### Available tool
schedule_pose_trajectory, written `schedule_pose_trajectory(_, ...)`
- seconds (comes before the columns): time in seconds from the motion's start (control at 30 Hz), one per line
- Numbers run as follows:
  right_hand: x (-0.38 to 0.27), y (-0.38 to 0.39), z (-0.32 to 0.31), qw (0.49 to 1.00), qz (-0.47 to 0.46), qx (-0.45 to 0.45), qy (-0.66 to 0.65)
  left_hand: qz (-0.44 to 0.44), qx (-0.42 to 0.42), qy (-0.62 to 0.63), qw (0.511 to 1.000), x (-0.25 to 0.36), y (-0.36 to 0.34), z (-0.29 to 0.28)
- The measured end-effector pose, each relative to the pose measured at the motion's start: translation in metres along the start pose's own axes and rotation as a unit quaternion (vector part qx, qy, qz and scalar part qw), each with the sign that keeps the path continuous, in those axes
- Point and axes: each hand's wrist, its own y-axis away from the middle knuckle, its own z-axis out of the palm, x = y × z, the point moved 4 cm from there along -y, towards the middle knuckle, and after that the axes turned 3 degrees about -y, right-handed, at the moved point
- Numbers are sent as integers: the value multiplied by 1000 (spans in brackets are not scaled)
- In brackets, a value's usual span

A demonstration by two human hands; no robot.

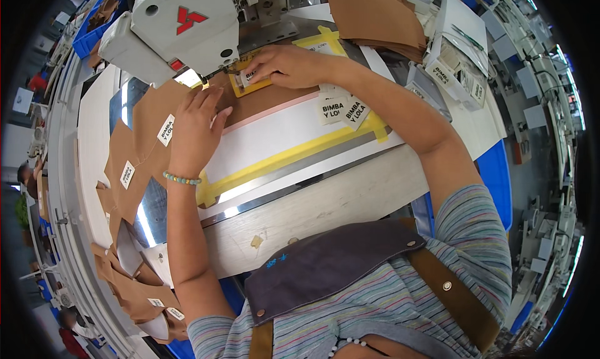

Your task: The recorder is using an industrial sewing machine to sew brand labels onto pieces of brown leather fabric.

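Beside the needle area [205, 84] of a grey sewing machine [187, 24], my left hand [195, 124] lies open and palm down on a brown fabric piece [150, 112]. Its fingers are stretched toward the needle. My right hand [292, 66] bends its fingers over a yellow framed template [249, 90], holding it down on more brown fabric. A white label [246, 75] with black print shows inside the frame, partly under my right fingertips. Loose white labels [333, 109] lie beneath my right forearm, on the white, yellow-taped work surface [269, 143].
Brown pieces with sewn-on labels [127, 174] hang over the table's left side. A stack of brown pieces [375, 15] lies at the back right, near a white box of labels [459, 71]. Blue bins [497, 184] stand right and back left.
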Motion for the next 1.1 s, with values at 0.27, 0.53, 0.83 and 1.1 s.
schedule_pose_trajectory(0.27,11,-9,1,999,14,13,41,31,-23,14,999,-1,1,-15)
schedule_pose_trajectory(0.53,12,-8,-3,998,17,59,21,-8,-56,66,996,-4,-3,-11)
schedule_pose_trajectory(0.83,9,45,-71,982,28,185,-33,7,-71,35,997,-8,-3,8)
schedule_pose_trajectory(1.1,69,83,-91,884,226,365,-184,0,-51,67,996,-7,-11,20)
